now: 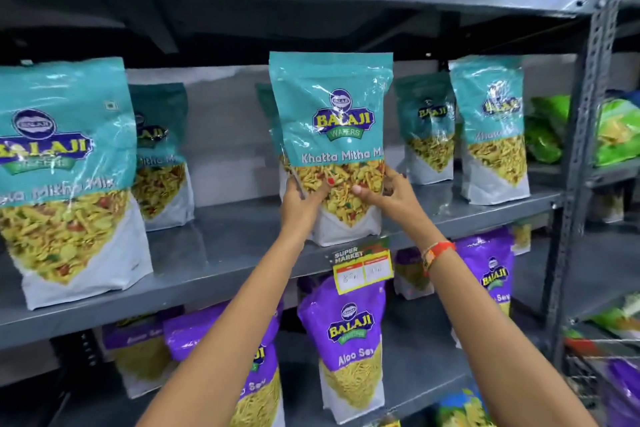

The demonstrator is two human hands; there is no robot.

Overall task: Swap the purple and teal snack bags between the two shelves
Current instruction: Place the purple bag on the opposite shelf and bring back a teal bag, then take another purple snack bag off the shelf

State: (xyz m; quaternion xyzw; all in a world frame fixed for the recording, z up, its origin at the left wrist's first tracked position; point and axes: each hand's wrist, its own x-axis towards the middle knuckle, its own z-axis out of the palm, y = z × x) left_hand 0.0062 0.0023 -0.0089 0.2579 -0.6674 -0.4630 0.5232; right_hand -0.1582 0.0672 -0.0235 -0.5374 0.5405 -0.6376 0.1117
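While both hands' fingers [393,180] flank it, teal bag [330,107] seemingly stands upright.

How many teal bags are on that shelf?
6: far left, one behind it, one in the hands, one hidden behind that, two right. More may hide.

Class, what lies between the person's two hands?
In the head view, the teal bag: left hand and right hand clasp its lower sides.

"Khatta Mitha" on teal bag [330,121]
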